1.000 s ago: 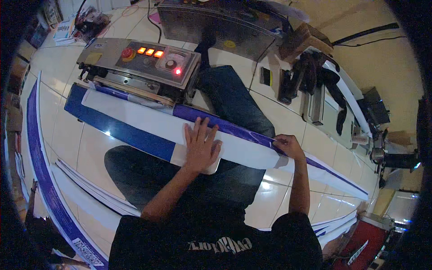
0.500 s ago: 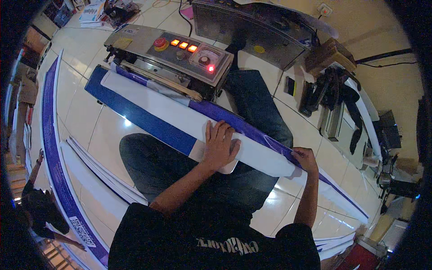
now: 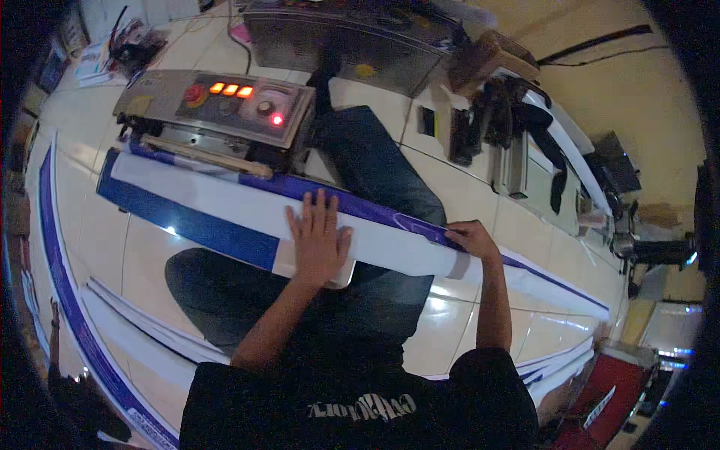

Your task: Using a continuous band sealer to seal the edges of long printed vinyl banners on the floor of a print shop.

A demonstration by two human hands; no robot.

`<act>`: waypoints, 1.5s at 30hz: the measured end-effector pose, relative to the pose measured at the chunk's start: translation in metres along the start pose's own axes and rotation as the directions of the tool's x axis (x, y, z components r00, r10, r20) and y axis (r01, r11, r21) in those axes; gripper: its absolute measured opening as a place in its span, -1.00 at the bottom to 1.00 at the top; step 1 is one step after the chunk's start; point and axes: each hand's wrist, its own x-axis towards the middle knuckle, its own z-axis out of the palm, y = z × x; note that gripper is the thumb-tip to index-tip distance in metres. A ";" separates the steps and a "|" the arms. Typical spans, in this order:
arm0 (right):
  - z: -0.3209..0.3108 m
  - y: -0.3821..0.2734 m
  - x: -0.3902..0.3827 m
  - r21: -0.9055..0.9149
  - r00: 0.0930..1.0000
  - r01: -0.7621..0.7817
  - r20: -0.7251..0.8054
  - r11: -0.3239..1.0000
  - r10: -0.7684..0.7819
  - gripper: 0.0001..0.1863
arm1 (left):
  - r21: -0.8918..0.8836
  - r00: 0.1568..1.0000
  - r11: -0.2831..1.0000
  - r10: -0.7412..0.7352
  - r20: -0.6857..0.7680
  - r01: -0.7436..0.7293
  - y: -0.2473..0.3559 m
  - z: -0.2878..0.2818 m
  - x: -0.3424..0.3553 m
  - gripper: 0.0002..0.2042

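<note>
A long white strip of banner material (image 3: 405,247) with a purple edge (image 3: 367,206) runs along the front of a metal sealing machine (image 3: 161,97). Much of it lies over a narrow board with a blue surface (image 3: 187,225). My left hand (image 3: 320,240) is flat on the white part, fingers spread, near the board's pale end. Farther right, my right hand (image 3: 474,240) pinches the purple edge between thumb and fingers. Past that hand the strip trails to the right over the floor. At the machine, the strip's purple edge passes beside a wooden-looking bar (image 3: 217,157).
My bent legs (image 3: 382,157) lie around the strip. Another purple-and-white strip (image 3: 64,277) curves along the left, near a dim person. Stacked white strips (image 3: 142,330) lie on the tiled floor. A second metal machine (image 3: 337,52), a cardboard box (image 3: 491,60) and black equipment (image 3: 487,124) stand beyond.
The whole view has shifted, so the machine and strip appear farther left. My left fingers have straightened and spread on the strip. The right hand keeps its pinch on the purple edge.
</note>
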 end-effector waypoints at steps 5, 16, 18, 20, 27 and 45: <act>-0.003 0.013 0.003 -0.007 1.000 0.014 0.020 1.000 -0.014 -0.76 | -0.004 1.000 1.000 0.007 -0.028 -0.007 0.003 0.002 0.003 -0.35; -0.005 0.012 0.009 -0.057 0.997 0.007 0.076 0.998 -0.003 -0.73 | 0.015 1.000 1.000 -0.010 0.007 0.010 0.001 0.004 0.001 -0.33; -0.001 0.009 0.016 0.073 0.996 0.016 0.091 0.997 -0.023 -0.73 | -0.015 1.000 1.000 0.002 0.009 -0.001 0.000 0.002 0.001 -0.32; 0.000 0.011 0.027 -0.062 0.996 0.025 0.089 0.998 -0.020 -0.74 | -0.005 0.999 1.000 -0.028 0.031 0.028 0.001 -0.002 0.001 -0.32; 0.011 0.017 0.025 -0.029 0.991 0.077 -0.106 0.997 -0.079 -0.69 | 0.010 0.999 0.999 -0.033 0.011 0.032 0.007 -0.005 -0.001 -0.36; 0.005 0.004 0.025 0.066 0.993 0.043 0.105 0.997 -0.049 -0.75 | 0.037 0.995 0.997 -0.070 0.073 0.067 -0.002 -0.003 0.003 -0.31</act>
